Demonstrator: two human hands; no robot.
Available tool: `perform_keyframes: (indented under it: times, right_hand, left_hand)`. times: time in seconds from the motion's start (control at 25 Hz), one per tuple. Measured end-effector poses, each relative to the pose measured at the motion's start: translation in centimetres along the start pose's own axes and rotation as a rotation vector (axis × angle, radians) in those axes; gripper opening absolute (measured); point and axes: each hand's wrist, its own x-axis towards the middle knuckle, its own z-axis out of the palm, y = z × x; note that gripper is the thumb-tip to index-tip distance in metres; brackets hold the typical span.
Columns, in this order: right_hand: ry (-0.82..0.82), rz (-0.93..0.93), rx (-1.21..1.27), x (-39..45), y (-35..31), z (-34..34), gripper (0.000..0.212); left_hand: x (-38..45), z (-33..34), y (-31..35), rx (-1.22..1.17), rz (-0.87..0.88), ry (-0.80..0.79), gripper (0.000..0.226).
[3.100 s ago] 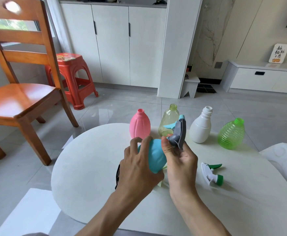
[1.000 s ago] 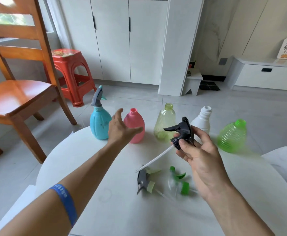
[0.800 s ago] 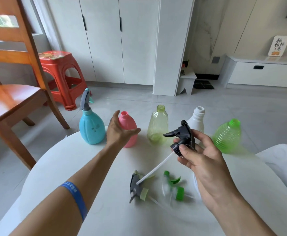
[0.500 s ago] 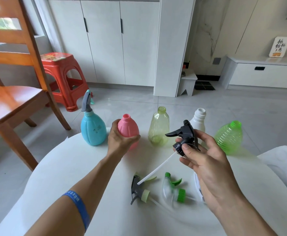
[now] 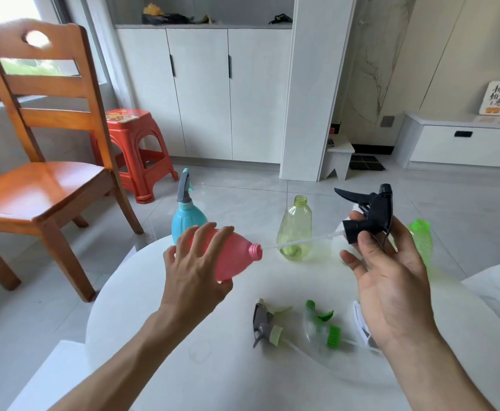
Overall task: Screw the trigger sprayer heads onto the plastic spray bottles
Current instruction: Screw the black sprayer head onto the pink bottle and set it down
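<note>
Lifted off table, pink bottle [image 5: 233, 256] tipped sideways; black sprayer [image 5: 367, 215] tube at neck.

five bottles out here: a pink bottle [image 5: 233, 256], a blue bottle [image 5: 187, 222], a yellow-green bottle [image 5: 294, 229], a green ribbed bottle [image 5: 420, 238], and a white bottle [image 5: 355, 207] mostly hidden. four loose sprayer heads: a black sprayer head [image 5: 367, 212], a grey sprayer head [image 5: 265, 324], a green sprayer head [image 5: 321, 324], a white sprayer head [image 5: 361, 321]. one more sits fitted on the blue. two hands, one round table [image 5: 142, 292].
</note>
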Motion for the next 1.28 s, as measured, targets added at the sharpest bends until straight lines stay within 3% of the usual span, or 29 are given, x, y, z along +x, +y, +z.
perform_keyframes:
  times: [0.36,0.72,1.28]
  right_hand:
    - [0.016,-0.004,-0.01,-0.8,1.9,0.8,0.042]
    - [-0.186,0.067,-0.11,-2.1,4.3,2.3,0.058]
    - [-0.43,-0.034,-0.372,-1.1,3.0,0.6,0.054]
  left_hand:
    - [-0.4,-1.7,1.5,-0.079,-0.092,-0.03,0.089]
    - [-0.3,-1.7,4.4,-0.085,-0.021,-0.065,0.093]
    - [-0.4,-2.0,4.8,-0.044,0.033,-0.122,0.09]
